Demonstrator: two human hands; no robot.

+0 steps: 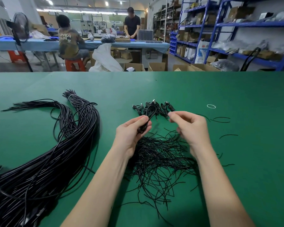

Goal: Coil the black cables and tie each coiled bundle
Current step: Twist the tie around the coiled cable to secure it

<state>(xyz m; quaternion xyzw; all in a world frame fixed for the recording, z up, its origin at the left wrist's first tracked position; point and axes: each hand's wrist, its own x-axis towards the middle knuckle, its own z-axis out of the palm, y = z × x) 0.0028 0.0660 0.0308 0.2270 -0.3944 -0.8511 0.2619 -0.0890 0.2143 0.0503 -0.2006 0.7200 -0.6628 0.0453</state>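
Observation:
My left hand (133, 130) grips a coiled black cable (148, 114) by its lower end, with the loop sticking up above my thumb. My right hand (190, 126) hovers just right of the coil, fingers curled with thumb and forefinger close together; whether they pinch a thin tie I cannot tell. Under both hands lies a heap of thin black wire ties (159, 159). Behind the held coil, several tied cable bundles (154, 107) lie in a row. A thick mass of long uncoiled black cables (56, 154) sweeps across the table's left side.
The green table (203, 89) carries a white rubber band (211, 106) at the right and a few stray ties (220, 119) near it. Beyond the far edge are cardboard boxes, blue shelving, and two people at a blue workbench.

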